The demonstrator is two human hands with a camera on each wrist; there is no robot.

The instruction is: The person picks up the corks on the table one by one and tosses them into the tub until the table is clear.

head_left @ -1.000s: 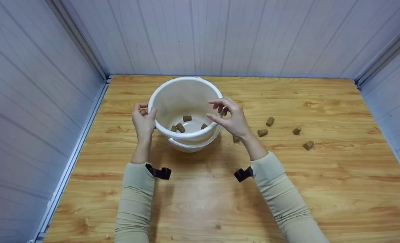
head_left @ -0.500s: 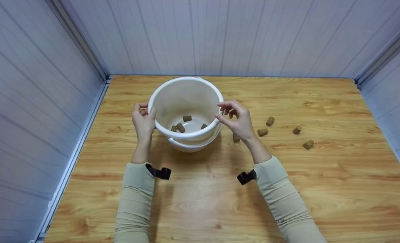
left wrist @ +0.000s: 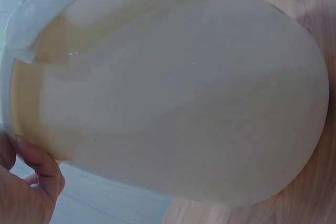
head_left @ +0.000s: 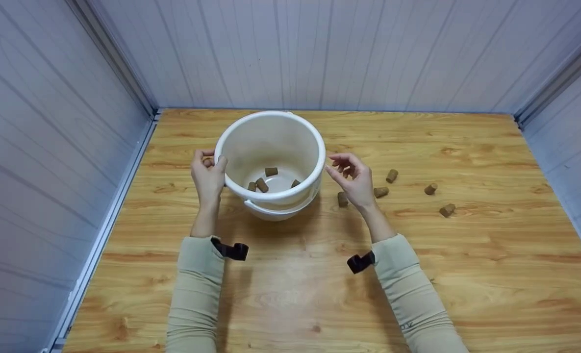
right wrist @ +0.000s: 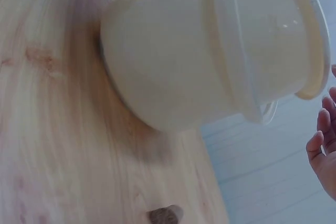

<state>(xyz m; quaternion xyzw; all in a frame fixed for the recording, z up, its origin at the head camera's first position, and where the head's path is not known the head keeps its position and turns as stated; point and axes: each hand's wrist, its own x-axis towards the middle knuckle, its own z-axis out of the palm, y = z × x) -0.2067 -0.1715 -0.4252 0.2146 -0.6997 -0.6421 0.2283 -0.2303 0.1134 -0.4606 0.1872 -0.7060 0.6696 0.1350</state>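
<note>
The fingers of my left hand [head_left: 208,179] pinch the rim of the round white plastic bucket [head_left: 273,197]; those of my right hand [head_left: 356,184] are bent and parted, holding nothing, just beside its opposite side. I see the bucket on the wood-grain worktop [head_left: 290,294], four brown, cork-like cylinders [head_left: 262,185] visible inside. A sideways tug from my left pinch could, I judge, tip or slide it, since nothing steadies the other side. A careless right wrist could knock the nearest loose cylinder [head_left: 342,199]; four outlying cylinders [head_left: 431,189], farther right, could roll if brushed.
</note>
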